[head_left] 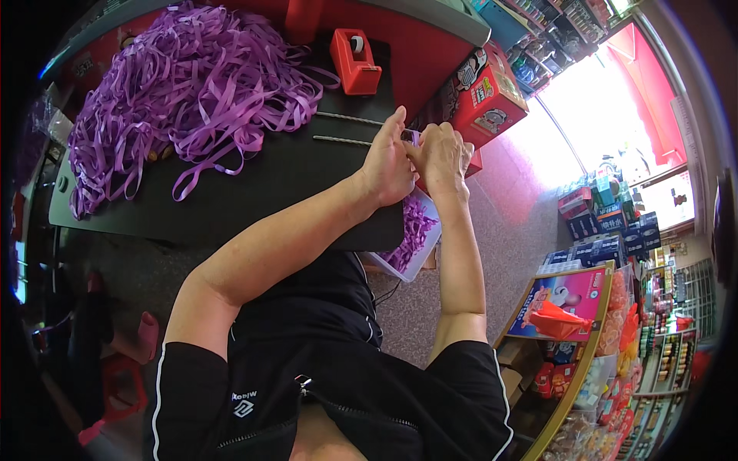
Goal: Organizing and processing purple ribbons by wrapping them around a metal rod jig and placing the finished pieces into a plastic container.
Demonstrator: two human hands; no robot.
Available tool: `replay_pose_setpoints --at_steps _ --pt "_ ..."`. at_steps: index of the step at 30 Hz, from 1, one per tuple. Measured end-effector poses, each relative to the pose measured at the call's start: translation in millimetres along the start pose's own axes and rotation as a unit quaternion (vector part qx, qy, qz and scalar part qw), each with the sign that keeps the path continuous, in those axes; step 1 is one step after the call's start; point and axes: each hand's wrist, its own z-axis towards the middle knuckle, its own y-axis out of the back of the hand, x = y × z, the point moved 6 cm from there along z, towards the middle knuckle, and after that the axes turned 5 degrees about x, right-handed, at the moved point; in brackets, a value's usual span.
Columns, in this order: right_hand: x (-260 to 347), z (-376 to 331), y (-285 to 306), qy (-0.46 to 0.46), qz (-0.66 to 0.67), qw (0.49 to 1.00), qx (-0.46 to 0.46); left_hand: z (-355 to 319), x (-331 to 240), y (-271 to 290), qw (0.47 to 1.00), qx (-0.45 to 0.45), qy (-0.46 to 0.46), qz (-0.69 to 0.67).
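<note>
My left hand [390, 160] and my right hand [442, 157] meet just past the right edge of the black tabletop [269, 196]. Between their closed fingers shows a short bit of purple ribbon [416, 138]; the fingers hide most of it. Two thin twisted metal rods [338, 140] lie parallel beside my left hand, their right ends hidden behind it. Below the hands, a white plastic bin [425, 257] contains a pile of short purple ribbon pieces [410, 230]. A big tangled heap of long purple ribbons [200, 84] covers the left of the table.
An orange-red tape dispenser [355, 65] stands at the table's back. Red cartons [488, 100] are stacked beyond its right end. On the right, a display case [565, 369] holds packaged goods. At lower left, another person's leg [92, 323] shows near a red stool [123, 384].
</note>
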Motion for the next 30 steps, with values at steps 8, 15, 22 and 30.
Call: replay_pose_setpoints --at_steps 8,15,22,30 --pt "-1 1 -1 0.002 -0.022 1.0 0.015 -1 0 -6 1.0 0.006 0.018 -0.015" --pt "-23 11 -7 -0.03 0.087 0.994 0.051 -2 0 -16 0.999 0.037 -0.004 -0.012" --pt "-23 27 -3 -0.039 0.154 0.977 0.144 -5 -2 -18 1.0 0.028 -0.001 0.001" --pt "-56 37 -29 -0.059 0.269 0.948 0.162 -4 -1 -18 1.0 0.024 -0.005 0.001"
